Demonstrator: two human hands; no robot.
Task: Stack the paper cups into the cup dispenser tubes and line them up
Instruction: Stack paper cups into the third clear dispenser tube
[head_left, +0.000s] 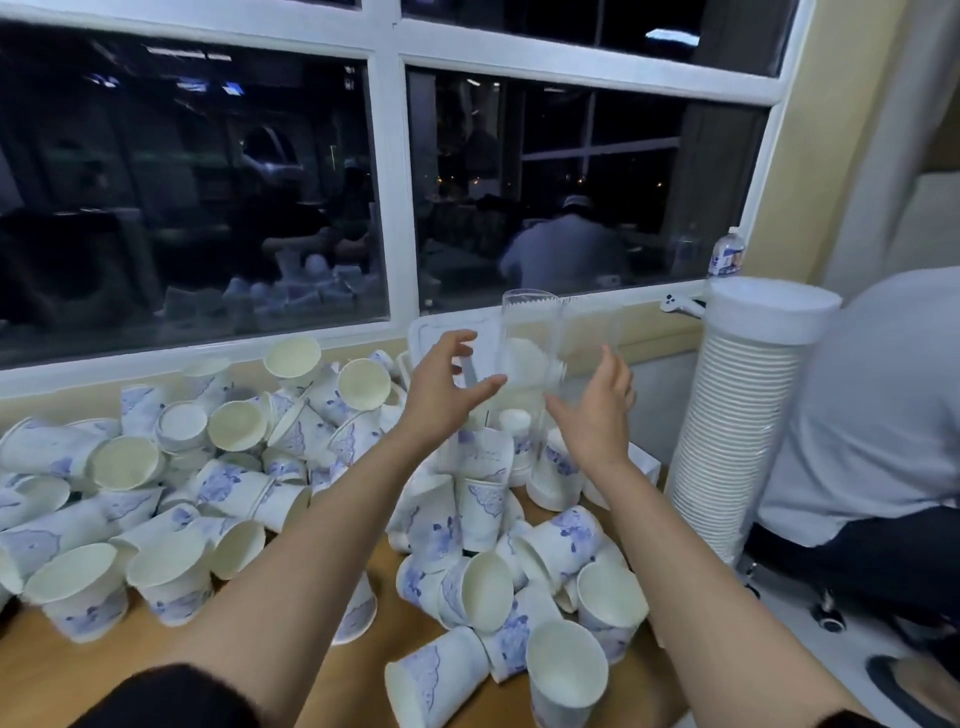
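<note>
Several white paper cups with blue flower prints lie scattered in a heap across the wooden table. Two clear dispenser tubes stand upright side by side near the window sill, blurred, with a few cups at their base. My left hand is open with fingers spread, just left of the tubes. My right hand is open just right of them. Neither hand clearly touches a tube. At the right stands a tall filled tube of stacked cups with a white cap.
A large dark window with a white frame runs behind the table. A water bottle stands on the sill. A person in a light shirt sits on a wheeled chair right beside the filled tube.
</note>
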